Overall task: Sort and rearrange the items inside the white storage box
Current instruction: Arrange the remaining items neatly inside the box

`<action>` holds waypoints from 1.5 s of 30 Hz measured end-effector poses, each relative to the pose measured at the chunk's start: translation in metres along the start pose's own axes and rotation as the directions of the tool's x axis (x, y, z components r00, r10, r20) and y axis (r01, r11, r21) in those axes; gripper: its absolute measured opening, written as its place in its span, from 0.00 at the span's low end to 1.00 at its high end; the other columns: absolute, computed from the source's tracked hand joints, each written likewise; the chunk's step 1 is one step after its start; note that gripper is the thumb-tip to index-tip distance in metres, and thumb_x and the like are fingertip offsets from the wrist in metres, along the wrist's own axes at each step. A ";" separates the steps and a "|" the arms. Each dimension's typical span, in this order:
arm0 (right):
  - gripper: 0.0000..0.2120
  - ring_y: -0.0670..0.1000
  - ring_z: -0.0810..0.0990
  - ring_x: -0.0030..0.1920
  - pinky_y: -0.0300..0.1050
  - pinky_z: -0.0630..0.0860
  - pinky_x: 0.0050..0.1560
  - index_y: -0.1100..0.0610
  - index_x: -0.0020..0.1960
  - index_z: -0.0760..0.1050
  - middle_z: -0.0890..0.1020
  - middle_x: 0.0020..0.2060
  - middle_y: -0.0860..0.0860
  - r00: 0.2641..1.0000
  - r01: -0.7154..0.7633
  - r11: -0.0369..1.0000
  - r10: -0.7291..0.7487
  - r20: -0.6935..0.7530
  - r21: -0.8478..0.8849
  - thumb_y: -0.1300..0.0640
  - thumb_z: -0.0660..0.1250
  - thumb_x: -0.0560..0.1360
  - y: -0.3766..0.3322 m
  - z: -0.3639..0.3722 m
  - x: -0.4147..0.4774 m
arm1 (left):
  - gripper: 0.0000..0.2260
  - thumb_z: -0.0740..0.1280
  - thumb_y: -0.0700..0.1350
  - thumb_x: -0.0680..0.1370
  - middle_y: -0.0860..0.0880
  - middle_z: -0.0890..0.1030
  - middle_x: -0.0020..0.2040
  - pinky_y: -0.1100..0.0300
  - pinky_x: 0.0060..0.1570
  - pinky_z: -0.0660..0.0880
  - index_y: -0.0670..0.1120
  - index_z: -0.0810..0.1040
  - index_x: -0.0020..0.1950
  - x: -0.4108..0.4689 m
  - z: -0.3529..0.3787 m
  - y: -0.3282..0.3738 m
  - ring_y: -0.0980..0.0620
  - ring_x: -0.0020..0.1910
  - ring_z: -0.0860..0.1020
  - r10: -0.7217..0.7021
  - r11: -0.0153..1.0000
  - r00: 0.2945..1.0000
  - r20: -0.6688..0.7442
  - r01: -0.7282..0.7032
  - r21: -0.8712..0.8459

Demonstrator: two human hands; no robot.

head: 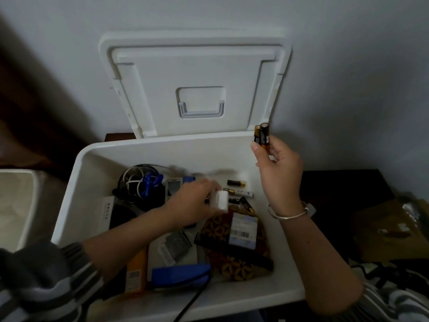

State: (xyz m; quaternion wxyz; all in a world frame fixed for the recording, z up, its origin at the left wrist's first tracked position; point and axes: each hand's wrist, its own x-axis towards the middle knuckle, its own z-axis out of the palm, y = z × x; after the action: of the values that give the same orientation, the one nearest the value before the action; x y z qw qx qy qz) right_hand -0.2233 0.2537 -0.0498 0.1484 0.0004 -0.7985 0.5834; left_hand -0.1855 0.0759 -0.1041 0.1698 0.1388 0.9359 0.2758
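The white storage box stands open, its lid leaning back against the wall. My right hand is raised over the box's right side and pinches two black and gold batteries upright. Low inside the box, blurred by motion, my left hand holds a small white block. Several loose batteries and a white pen-like stick lie on the box floor just past it. Coiled cables fill the far left corner.
Also inside the box are a patterned brown pouch with a barcode label, a blue case, an orange box and a white remote. A white bin stands to the left. A cardboard box sits to the right.
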 end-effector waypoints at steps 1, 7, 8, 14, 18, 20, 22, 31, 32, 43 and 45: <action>0.13 0.41 0.81 0.46 0.54 0.81 0.47 0.39 0.52 0.75 0.81 0.42 0.36 1.000 -0.003 1.000 0.003 0.002 0.000 0.57 0.68 0.75 0.000 0.000 0.000 | 0.23 0.72 0.57 0.72 0.52 0.76 0.59 0.55 0.54 0.75 0.50 0.74 0.64 -0.010 0.000 0.000 0.53 0.56 0.75 -0.015 0.999 0.997 0.074 0.012 0.043; 0.12 0.42 0.81 0.47 0.54 0.80 0.48 0.42 0.54 0.75 0.80 0.43 0.36 1.000 -0.017 1.000 0.017 0.005 -0.006 0.57 0.68 0.75 -0.002 0.000 0.000 | 0.23 0.71 0.55 0.73 0.52 0.73 0.62 0.62 0.51 0.72 0.53 0.69 0.65 -0.028 0.025 0.013 0.54 0.59 0.73 -0.013 0.978 0.967 0.255 -0.040 0.202; 0.12 0.41 0.81 0.47 0.54 0.80 0.49 0.42 0.54 0.75 0.80 0.43 0.36 1.000 -0.017 1.000 0.017 0.007 -0.009 0.57 0.68 0.75 -0.002 0.000 -0.001 | 0.24 0.72 0.54 0.73 0.52 0.72 0.62 0.61 0.52 0.73 0.52 0.69 0.66 -0.027 0.028 0.015 0.53 0.59 0.73 -0.010 0.984 0.967 0.256 -0.037 0.176; 0.12 0.41 0.80 0.48 0.54 0.81 0.47 0.42 0.55 0.75 0.80 0.43 0.35 1.000 -0.019 1.000 0.019 0.001 -0.010 0.57 0.68 0.75 -0.001 0.000 -0.001 | 0.19 0.69 0.54 0.75 0.51 0.78 0.60 0.58 0.51 0.77 0.51 0.71 0.63 -0.013 0.010 0.019 0.54 0.55 0.77 -0.011 0.999 0.951 0.308 0.000 0.036; 0.12 0.42 0.81 0.48 0.54 0.81 0.47 0.43 0.55 0.75 0.81 0.43 0.36 1.000 -0.028 1.000 0.028 -0.004 -0.002 0.56 0.68 0.75 0.001 0.001 0.000 | 0.18 0.67 0.52 0.78 0.48 0.76 0.62 0.53 0.55 0.75 0.47 0.73 0.65 0.030 0.005 0.024 0.49 0.58 0.76 0.023 0.994 1.000 -0.003 -0.022 0.105; 0.12 0.43 0.81 0.48 0.55 0.81 0.47 0.45 0.56 0.76 0.81 0.43 0.37 1.000 -0.023 1.000 0.022 -0.006 -0.010 0.57 0.68 0.75 0.000 0.002 0.000 | 0.19 0.68 0.51 0.77 0.47 0.75 0.66 0.51 0.60 0.73 0.46 0.74 0.66 0.054 0.013 0.025 0.48 0.62 0.73 0.084 0.991 0.996 0.000 -0.084 0.101; 0.12 0.43 0.81 0.47 0.55 0.80 0.47 0.47 0.57 0.77 0.81 0.43 0.37 1.000 -0.015 1.000 0.015 -0.007 -0.013 0.57 0.68 0.75 -0.002 0.005 0.001 | 0.18 0.69 0.50 0.76 0.47 0.76 0.65 0.52 0.60 0.72 0.46 0.76 0.65 0.075 0.022 0.021 0.49 0.62 0.73 0.151 0.980 0.986 0.069 -0.159 0.122; 0.14 0.40 0.80 0.47 0.54 0.80 0.49 0.40 0.54 0.74 0.80 0.43 0.34 1.000 0.019 1.000 -0.018 0.011 -0.021 0.57 0.68 0.74 -0.003 0.008 0.000 | 0.13 0.69 0.50 0.75 0.51 0.79 0.59 0.54 0.55 0.73 0.48 0.80 0.59 0.100 0.051 -0.003 0.52 0.57 0.75 0.306 0.924 0.948 0.087 -0.318 0.211; 0.15 0.40 0.80 0.47 0.54 0.80 0.48 0.38 0.52 0.74 0.79 0.43 0.34 1.000 0.022 0.999 -0.022 0.011 -0.023 0.57 0.68 0.74 -0.003 0.008 0.000 | 0.13 0.69 0.51 0.76 0.51 0.79 0.58 0.55 0.56 0.72 0.49 0.80 0.58 0.100 0.052 -0.006 0.52 0.57 0.75 0.311 0.919 0.949 0.050 -0.313 0.240; 0.12 0.41 0.81 0.47 0.52 0.81 0.45 0.43 0.54 0.76 0.81 0.43 0.37 1.000 0.029 0.999 -0.029 0.012 -0.024 0.57 0.68 0.75 -0.002 0.006 0.001 | 0.20 0.70 0.41 0.73 0.42 0.77 0.63 0.51 0.58 0.75 0.42 0.75 0.64 0.084 0.059 -0.017 0.44 0.60 0.77 0.348 0.847 0.913 -0.214 -0.208 0.489; 0.11 0.41 0.81 0.48 0.52 0.81 0.46 0.46 0.56 0.77 0.82 0.44 0.39 1.000 0.016 1.000 -0.016 0.017 -0.021 0.57 0.68 0.75 -0.001 0.006 0.000 | 0.21 0.65 0.42 0.76 0.43 0.75 0.66 0.51 0.61 0.73 0.43 0.71 0.69 0.085 0.064 -0.017 0.44 0.63 0.74 0.354 0.825 0.919 -0.172 -0.220 0.521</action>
State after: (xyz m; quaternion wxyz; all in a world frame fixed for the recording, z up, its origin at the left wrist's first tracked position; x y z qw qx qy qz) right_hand -0.2250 0.2478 -0.0503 0.1462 0.0103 -0.8059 0.5736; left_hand -0.2398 0.1224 -0.1849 -0.0398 0.2800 0.9568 0.0670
